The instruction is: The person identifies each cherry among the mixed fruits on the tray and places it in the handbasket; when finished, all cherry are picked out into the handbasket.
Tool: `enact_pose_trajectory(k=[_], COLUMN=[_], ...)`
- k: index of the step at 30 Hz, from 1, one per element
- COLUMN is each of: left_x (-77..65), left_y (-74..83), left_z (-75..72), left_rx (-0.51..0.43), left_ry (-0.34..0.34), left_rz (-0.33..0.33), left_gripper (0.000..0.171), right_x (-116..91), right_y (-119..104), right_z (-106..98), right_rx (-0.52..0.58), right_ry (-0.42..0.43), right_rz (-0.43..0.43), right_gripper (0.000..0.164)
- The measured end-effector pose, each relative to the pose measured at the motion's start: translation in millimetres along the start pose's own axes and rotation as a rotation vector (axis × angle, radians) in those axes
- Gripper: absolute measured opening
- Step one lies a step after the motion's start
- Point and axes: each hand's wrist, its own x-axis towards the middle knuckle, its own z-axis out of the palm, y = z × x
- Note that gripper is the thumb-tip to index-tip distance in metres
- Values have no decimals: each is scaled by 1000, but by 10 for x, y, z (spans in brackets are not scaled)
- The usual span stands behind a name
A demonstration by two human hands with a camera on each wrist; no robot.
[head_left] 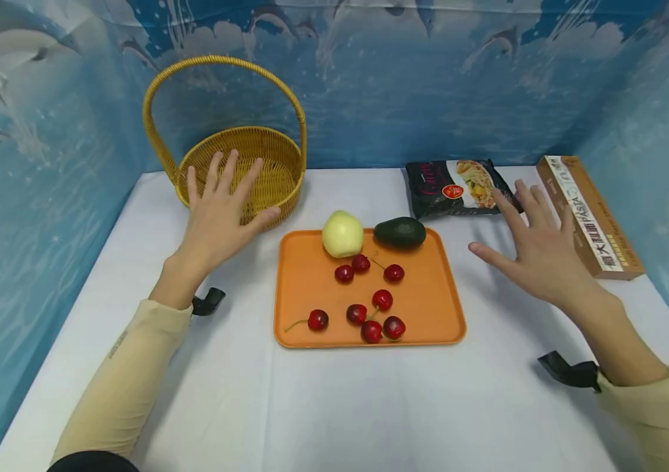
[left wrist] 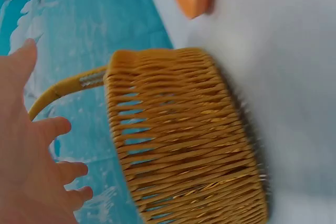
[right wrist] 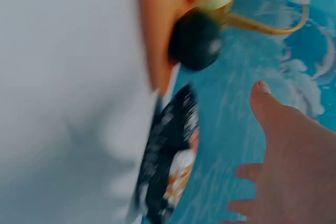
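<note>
My left hand (head_left: 219,216) hovers with spread fingers in front of a yellow wicker basket (head_left: 278,164) that has a tall hoop handle. In the left wrist view the basket's woven side (left wrist: 184,135) faces the palm, and the fingers hold nothing. Over on the right, my right hand (head_left: 546,255) is held up with its fingers apart, near a black noodle packet (head_left: 437,190) and a brown pasta box (head_left: 588,216). Between the hands lies an orange tray (head_left: 428,301) bearing a pale green apple (head_left: 343,234), a dark green avocado (head_left: 400,233) and several red cherries (head_left: 382,299).
A white cloth (head_left: 334,406) covers the table. Blue curtains with dolphin prints (head_left: 369,85) enclose the back and both sides. The basket stands at the back left, and the packet and box are at the back right.
</note>
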Motion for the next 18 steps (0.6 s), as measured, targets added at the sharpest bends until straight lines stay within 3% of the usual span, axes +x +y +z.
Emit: enact_pose_trajectory(k=[5, 12, 15, 18], left_x=[36, 69, 53, 82], left_y=[-38, -126, -181, -227], left_z=[-113, -282, -292, -284], left_rx=[-59, -118, -156, -206], left_ry=[43, 122, 226, 391], left_rz=[-37, -67, -57, -22], left_gripper=[85, 80, 77, 75], right_x=[50, 17, 4, -3], right_y=[-207, -405, -447, -467], right_z=[19, 81, 119, 149], right_rx=[174, 246, 263, 285], right_ry=[-52, -98, -58, 40], right_rz=[6, -14, -21, -44], right_gripper=[91, 89, 86, 81])
